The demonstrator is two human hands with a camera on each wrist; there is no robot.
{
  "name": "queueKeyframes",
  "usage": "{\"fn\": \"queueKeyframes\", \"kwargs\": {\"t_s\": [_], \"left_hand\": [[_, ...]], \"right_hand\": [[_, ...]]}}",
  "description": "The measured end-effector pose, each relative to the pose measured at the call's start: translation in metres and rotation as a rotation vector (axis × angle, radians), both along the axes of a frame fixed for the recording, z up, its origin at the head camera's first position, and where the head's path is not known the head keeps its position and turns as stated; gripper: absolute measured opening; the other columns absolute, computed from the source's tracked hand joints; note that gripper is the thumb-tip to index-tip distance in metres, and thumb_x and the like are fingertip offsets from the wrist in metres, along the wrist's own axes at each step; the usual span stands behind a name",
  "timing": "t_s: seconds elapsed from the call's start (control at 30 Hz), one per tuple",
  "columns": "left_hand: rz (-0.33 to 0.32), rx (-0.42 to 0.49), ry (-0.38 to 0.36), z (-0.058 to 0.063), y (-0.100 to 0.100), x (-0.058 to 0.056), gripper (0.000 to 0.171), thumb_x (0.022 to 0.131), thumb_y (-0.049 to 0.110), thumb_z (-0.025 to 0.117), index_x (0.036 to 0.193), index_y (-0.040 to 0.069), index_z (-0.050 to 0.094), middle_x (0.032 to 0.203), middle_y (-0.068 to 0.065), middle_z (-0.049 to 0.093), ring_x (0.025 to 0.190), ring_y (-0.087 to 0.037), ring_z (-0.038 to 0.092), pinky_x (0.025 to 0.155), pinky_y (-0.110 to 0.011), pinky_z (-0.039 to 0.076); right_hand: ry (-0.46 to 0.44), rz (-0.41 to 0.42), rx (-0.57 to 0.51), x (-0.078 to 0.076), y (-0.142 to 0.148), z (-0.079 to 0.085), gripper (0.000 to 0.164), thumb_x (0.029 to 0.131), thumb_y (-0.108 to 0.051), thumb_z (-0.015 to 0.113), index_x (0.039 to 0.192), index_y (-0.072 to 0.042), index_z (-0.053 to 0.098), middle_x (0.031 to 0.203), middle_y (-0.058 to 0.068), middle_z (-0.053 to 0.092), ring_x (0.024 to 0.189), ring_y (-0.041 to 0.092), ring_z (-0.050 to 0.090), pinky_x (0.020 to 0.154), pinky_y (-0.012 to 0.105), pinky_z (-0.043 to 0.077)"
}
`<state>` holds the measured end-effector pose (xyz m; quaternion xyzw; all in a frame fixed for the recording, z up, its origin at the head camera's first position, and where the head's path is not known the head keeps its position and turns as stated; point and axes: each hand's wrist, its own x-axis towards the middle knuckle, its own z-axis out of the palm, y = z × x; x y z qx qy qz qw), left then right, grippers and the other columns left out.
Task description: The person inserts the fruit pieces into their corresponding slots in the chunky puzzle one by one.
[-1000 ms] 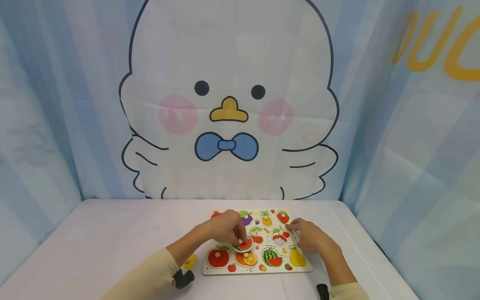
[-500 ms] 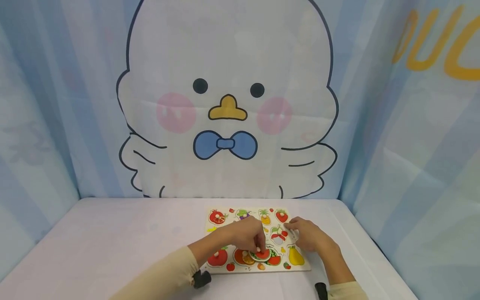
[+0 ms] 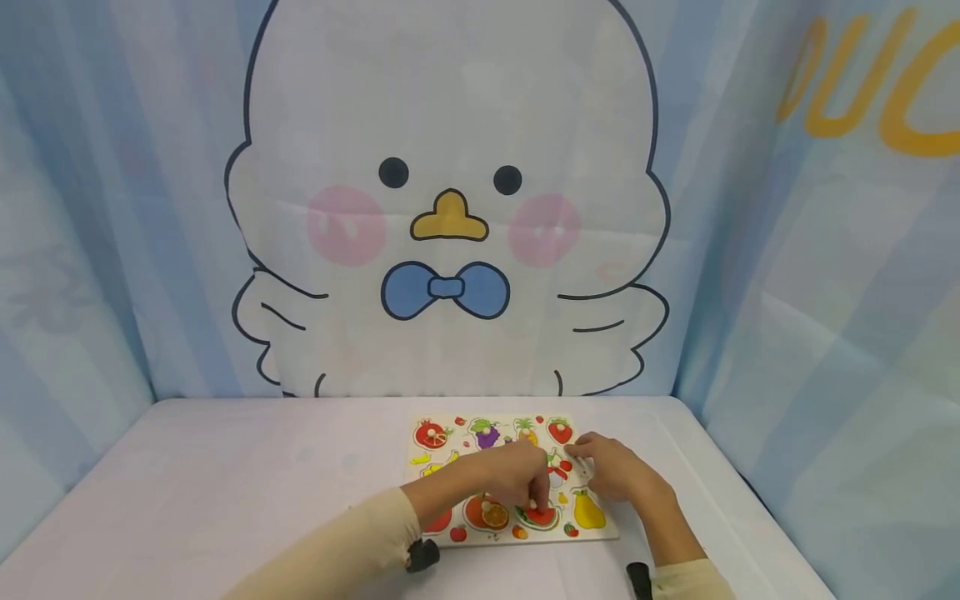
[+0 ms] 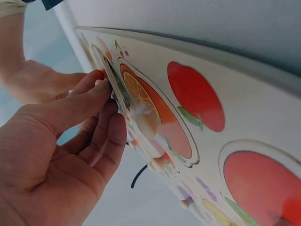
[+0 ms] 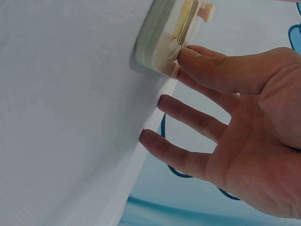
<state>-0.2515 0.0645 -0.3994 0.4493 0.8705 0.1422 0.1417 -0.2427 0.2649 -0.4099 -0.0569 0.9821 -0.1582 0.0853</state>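
Observation:
A white fruit knob-puzzle board lies on the table. My left hand pinches the knob of a watermelon puzzle piece low over the board's front row, between the orange piece and the pear piece. In the left wrist view the watermelon piece is seen nearly edge-on and tilted beside the orange picture. My right hand rests at the board's right edge. Its thumb and forefinger touch the board's corner in the right wrist view, while the other fingers stretch out over the cloth.
Pomegranate, grape and strawberry pieces sit along the board's back row. The apple piece at front left is partly covered by the left sleeve. A duck-print curtain hangs behind the table.
My left hand has carried the watermelon piece rightward, from above the orange to the watermelon picture, and lowered it. The right hand has stayed at the board's edge. The left sleeve now hides a yellow piece.

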Motion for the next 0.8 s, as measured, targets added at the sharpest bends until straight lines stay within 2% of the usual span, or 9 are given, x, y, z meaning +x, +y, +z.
{"fn": "queueKeyframes", "kwargs": {"t_s": [0.33,0.57,0.8], "left_hand": [[-0.002,-0.022,0.038,-0.0010,0.0068,0.0003,0.019,0.081,0.003,0.074,0.081,0.021,0.078,0.070,0.015,0.064,0.067,0.001,0.055,0.062,-0.012,0.046],[0.016,-0.004,0.016,-0.0047,0.0065,0.0010,0.017,0.082,0.004,0.074,0.080,0.021,0.077,0.071,0.015,0.064,0.067,0.000,0.055,0.063,-0.012,0.046],[0.002,0.009,0.011,-0.0058,0.0032,0.0020,0.015,0.084,0.007,0.073,0.085,0.021,0.078,0.075,0.015,0.066,0.069,0.003,0.055,0.066,-0.011,0.046]], "right_hand": [[0.021,0.030,0.026,-0.0007,0.0012,0.0008,0.053,0.078,0.004,0.070,0.128,-0.015,0.063,0.132,0.009,0.054,0.120,0.034,0.051,0.099,0.054,0.042],[0.012,0.034,0.022,0.0007,0.0004,0.0031,0.054,0.078,0.005,0.070,0.128,-0.014,0.063,0.131,0.010,0.054,0.119,0.034,0.051,0.099,0.055,0.041],[-0.008,0.005,0.001,-0.0002,0.0001,0.0013,0.053,0.078,0.004,0.070,0.127,-0.015,0.063,0.133,0.010,0.054,0.120,0.034,0.050,0.099,0.054,0.042]]}}
